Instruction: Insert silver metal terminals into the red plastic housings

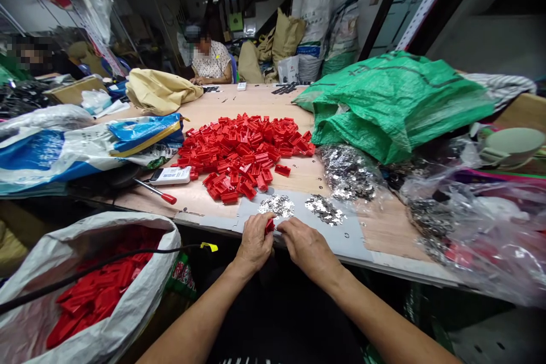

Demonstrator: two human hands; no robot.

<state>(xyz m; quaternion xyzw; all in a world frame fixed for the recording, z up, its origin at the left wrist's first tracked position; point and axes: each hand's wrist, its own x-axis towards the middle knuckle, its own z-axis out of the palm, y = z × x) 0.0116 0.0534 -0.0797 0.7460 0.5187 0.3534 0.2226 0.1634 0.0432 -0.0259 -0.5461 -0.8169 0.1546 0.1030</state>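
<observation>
My left hand (255, 243) and my right hand (307, 249) meet at the table's near edge, with a small red plastic part (269, 226) pinched between their fingertips. Both rest on a grey sheet (341, 233) lying on the wooden tabletop (384, 233). Just beyond my fingers lie two scattered heaps of small silver metal pieces (276, 206) (324, 209). Farther on is a large pile of red plastic parts (243, 151). A larger silver heap (347, 172) sits to the right of it.
A white woven sack (102, 239) of red parts stands at my near left. A green woven bag (392, 108) and a transparent bag of silver pieces (478, 222) lie to the right. A red-handled screwdriver (160, 193) lies on the table. A seated person (209, 60) works at the far end.
</observation>
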